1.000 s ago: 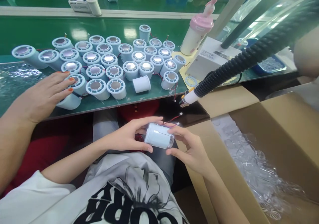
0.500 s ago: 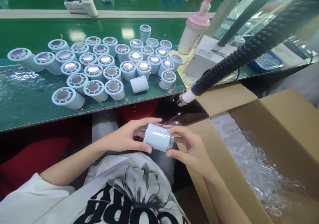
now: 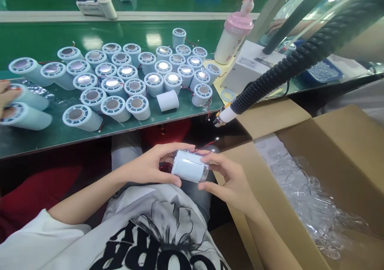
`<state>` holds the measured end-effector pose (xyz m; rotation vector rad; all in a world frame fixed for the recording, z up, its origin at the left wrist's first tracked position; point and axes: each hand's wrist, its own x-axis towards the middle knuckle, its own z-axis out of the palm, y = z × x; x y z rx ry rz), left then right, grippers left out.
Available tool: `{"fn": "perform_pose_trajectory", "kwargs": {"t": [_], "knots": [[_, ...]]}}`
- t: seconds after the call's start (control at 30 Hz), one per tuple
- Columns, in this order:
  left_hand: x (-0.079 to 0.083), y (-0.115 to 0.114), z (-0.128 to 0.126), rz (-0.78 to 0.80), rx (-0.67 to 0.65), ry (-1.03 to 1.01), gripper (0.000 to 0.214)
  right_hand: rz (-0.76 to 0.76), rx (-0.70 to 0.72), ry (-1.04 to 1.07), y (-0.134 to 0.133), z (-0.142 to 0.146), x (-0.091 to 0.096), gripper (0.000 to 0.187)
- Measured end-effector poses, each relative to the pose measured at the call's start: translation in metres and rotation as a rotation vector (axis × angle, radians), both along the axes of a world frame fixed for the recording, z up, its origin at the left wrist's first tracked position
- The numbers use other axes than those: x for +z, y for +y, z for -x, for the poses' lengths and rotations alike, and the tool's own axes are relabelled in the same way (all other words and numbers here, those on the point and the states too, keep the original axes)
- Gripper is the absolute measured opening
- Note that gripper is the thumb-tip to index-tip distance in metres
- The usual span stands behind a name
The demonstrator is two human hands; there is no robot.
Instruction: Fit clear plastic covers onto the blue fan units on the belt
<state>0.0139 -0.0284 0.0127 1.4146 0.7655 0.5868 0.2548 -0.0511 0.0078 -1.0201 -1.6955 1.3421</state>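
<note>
A light-blue plastic cylinder point(image 3: 188, 167) with a clear plastic cover over it lies sideways between my two hands, above my lap. My left hand point(image 3: 159, 164) is closed round its left end, thumb below and fingers above. At the right end, my right hand point(image 3: 226, 174) grips the clear rim with thumb and fingers. Thin red wires point(image 3: 207, 145) with small white plugs stick out above the cylinder. Several similar cylinders point(image 3: 137, 104) with round metal discs on top stand on the green bench, and one plain cylinder point(image 3: 168, 101) lies tipped near the edge.
Another person's hand point(image 3: 6, 96) is at two cylinders on the left. A black corrugated hose point(image 3: 270, 78) with a metal tip slants in from the upper right. An open cardboard box point(image 3: 339, 150) holds clear plastic parts. A pink-lidded bottle point(image 3: 235, 34) stands behind.
Another person's hand has come in at the left edge with two more cylinders. The cylinder in my hands has barely moved. Another hand shows at the upper right.
</note>
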Motion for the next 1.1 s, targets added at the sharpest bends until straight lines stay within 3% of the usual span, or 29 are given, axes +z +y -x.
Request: {"fn": "perform_pose_trajectory", "kwargs": {"t": [0.3,0.63,0.8,1.1], "knots": [[0.002,-0.001,0.005,-0.207,-0.039,0.071,0.07,0.143,0.031,0.107,0.001,0.001,0.001,0.043],[0.002,-0.001,0.006,-0.359,-0.072,0.124,0.071,0.438,0.035,0.24,0.003,0.006,0.0,0.041],[0.002,-0.001,0.006,-0.413,-0.086,0.108,0.071,0.554,0.016,0.257,0.004,0.01,0.002,0.038],[0.003,-0.002,0.006,-0.428,-0.095,0.079,0.071,0.752,0.005,0.305,0.0,0.015,-0.011,0.047]]}}
